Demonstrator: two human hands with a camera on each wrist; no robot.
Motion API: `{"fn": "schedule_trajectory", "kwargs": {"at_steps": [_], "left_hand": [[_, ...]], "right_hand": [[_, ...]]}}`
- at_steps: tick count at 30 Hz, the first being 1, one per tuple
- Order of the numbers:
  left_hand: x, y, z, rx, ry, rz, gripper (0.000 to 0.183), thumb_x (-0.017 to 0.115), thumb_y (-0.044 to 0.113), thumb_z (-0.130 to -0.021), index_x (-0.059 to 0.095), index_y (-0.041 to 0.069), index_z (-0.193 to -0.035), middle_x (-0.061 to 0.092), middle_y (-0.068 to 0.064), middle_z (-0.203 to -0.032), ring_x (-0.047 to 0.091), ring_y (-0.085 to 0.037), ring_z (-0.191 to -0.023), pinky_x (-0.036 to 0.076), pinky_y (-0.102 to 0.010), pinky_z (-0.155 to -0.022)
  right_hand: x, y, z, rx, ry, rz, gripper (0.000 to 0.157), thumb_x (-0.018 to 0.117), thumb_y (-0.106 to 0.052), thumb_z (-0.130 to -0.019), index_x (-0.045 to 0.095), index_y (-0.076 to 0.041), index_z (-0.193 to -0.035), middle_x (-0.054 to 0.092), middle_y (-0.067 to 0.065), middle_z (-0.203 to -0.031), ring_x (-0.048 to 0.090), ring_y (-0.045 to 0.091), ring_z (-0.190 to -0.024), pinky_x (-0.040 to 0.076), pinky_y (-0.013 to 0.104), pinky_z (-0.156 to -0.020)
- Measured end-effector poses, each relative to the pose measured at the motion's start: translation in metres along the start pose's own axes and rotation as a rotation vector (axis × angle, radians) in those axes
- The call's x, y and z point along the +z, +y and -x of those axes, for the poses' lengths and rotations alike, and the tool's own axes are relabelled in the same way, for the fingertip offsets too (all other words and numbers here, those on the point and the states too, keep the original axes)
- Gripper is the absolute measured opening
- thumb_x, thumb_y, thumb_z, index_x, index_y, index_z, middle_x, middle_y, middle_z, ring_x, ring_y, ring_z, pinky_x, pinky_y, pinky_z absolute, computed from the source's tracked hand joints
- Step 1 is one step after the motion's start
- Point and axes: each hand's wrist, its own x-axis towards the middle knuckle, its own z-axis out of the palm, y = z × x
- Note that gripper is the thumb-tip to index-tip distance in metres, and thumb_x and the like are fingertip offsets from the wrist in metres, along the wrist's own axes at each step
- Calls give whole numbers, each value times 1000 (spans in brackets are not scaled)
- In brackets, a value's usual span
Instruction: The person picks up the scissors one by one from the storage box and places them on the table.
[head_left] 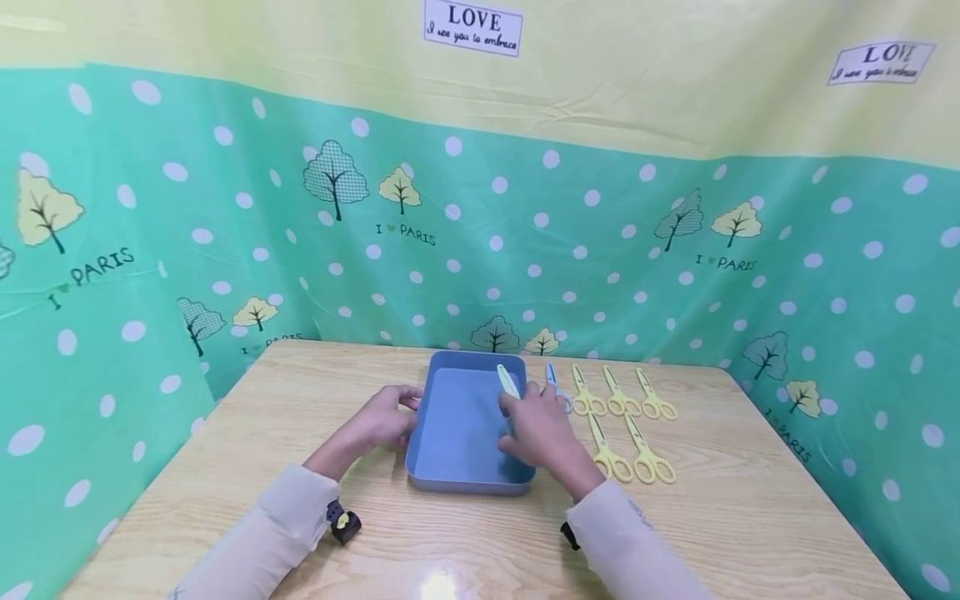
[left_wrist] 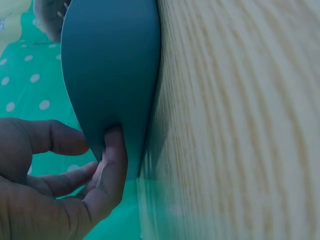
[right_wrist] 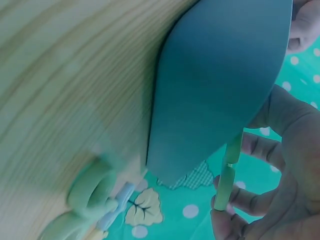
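Note:
A shallow grey-blue rectangular tray point(head_left: 465, 425) lies on the wooden table. My left hand point(head_left: 390, 417) holds its left side; in the left wrist view, bent fingers point(left_wrist: 116, 150) are at the rim and against the outer wall. My right hand point(head_left: 536, 423) is over the tray's right edge, gripping a pair of pale green scissors point(head_left: 507, 381) with the blade end pointing away. The right wrist view shows the green handle point(right_wrist: 225, 187) between the fingers, beside the tray wall. Most of the handle is hidden by the hand in the head view.
Right of the tray lie blue scissors point(head_left: 552, 377) and several yellow scissors point(head_left: 619, 393) in two rows, blades pointing away. A green patterned curtain point(head_left: 450, 250) hangs behind the table point(head_left: 750, 500) and along its sides.

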Motion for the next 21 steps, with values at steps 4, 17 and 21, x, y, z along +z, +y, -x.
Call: {"fn": "schedule_trajectory", "kwargs": {"at_steps": [4, 17, 21], "left_hand": [[0, 0, 0, -2, -3, 3, 64, 54, -11, -80, 50, -7, -143, 56, -23, -125, 63, -25, -80, 59, -35, -60], [1, 1, -1, -8, -4, 6, 65, 52, -12, -78, 50, -8, -143, 56, -21, -125, 63, -24, -79, 59, -34, -59], [0, 0, -1, -3, 2, 3, 66, 52, -12, -78, 50, -7, -143, 57, -21, -124, 62, -24, -77, 58, -34, -58]], "right_hand": [[-4, 10, 5, 43, -13, -15, 34, 84, -33, -76, 66, -19, -101, 54, 15, -100, 46, 35, -93, 41, 44, -75], [-10, 55, 23, 99, 8, -23, 36, 82, -28, -77, 69, -16, -108, 56, 19, -101, 49, 38, -92, 45, 50, -75], [-13, 70, 29, 120, 4, -25, 39, 84, -25, -76, 69, -13, -110, 56, 20, -103, 49, 41, -95, 47, 55, -77]]}}
